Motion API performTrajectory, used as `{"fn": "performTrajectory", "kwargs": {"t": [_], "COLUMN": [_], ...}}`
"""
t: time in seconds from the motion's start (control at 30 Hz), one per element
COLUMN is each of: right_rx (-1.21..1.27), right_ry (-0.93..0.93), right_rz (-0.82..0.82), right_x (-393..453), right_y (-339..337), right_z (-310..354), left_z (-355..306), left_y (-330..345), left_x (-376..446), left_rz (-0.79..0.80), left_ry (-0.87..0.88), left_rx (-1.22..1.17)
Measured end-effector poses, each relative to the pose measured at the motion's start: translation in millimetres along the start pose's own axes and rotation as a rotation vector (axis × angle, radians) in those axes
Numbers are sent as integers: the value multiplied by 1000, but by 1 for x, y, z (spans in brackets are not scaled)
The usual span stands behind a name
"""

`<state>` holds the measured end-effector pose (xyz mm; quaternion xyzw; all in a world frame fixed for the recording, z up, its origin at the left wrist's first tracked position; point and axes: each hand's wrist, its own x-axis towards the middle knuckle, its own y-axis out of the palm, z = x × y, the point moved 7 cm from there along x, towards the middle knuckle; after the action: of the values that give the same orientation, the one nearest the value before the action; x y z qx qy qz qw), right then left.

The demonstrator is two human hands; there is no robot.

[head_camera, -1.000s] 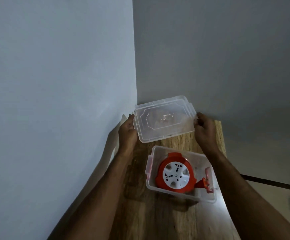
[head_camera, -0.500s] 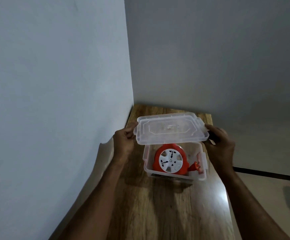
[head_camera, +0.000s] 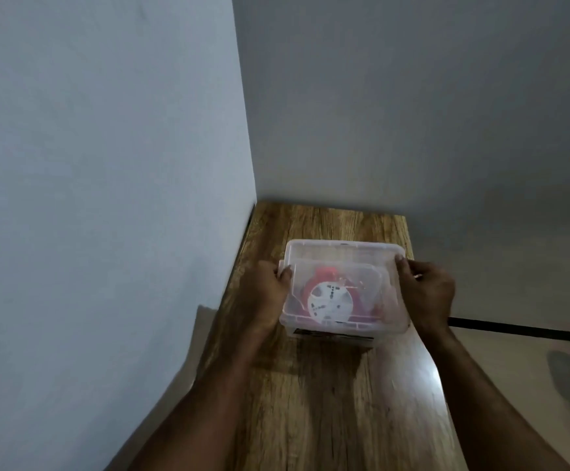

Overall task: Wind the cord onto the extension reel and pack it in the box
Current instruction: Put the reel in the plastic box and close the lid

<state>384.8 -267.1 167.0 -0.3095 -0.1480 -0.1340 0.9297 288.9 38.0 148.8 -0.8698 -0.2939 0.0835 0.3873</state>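
1. Extension reel (head_camera: 327, 299): an orange body with a white socket face, seen lying inside the box (head_camera: 338, 331) through clear plastic. The cord is not made out separately; it is presumably wound on, though the blurred view leaves this unconfirmed.
2. Box: clear plastic, stood on the wooden table (head_camera: 338, 402) near its far end.
3. Lid (head_camera: 344, 256): clear plastic, now laid over the box opening. Half a second ago it was held tilted above the reel; a second ago it was held up well clear of the box. It has thus been brought down onto the rim. Whether it is fully seated or latched cannot be told.
4. Left hand (head_camera: 270, 294): curled round the left end of lid and box, thumb on top.
5. Right hand (head_camera: 426, 294): gripped likewise on the right end.
6. Standing: the reel is packed; only pressing down and fastening the lid is judged to remain.
7. Surroundings: plain walls (head_camera: 106, 164) meet behind the table.
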Motion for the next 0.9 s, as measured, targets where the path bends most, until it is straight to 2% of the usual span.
{"fn": "performTrajectory", "kwargs": {"t": [0.13, 0.33, 0.57, 0.7, 0.8, 0.87, 0.9], "right_rx": [-115, -306, -256, -214, -160, -111, -96], "right_ry": [49, 13, 45, 90, 133, 203, 233], "right_rz": [120, 145, 186, 172, 191, 225, 241], "right_x": [-7, -8, -7, -10, -14, -17, -18], "right_y": [25, 42, 50, 56, 62, 68, 70], "right_z": [-28, -44, -48, -55, -60, -65, -68], "left_z": [13, 5, 25, 39, 42, 37, 33], "left_y": [17, 21, 39, 52, 54, 53, 51], "left_x": [-4, -2, 9, 17, 18, 16, 14], "left_rz": [26, 41, 79, 192, 216, 190, 145], "left_ry": [-58, -84, -105, -237, -274, -285, -254], "left_rx": [136, 172, 157, -37, -105, -48, 80]}}
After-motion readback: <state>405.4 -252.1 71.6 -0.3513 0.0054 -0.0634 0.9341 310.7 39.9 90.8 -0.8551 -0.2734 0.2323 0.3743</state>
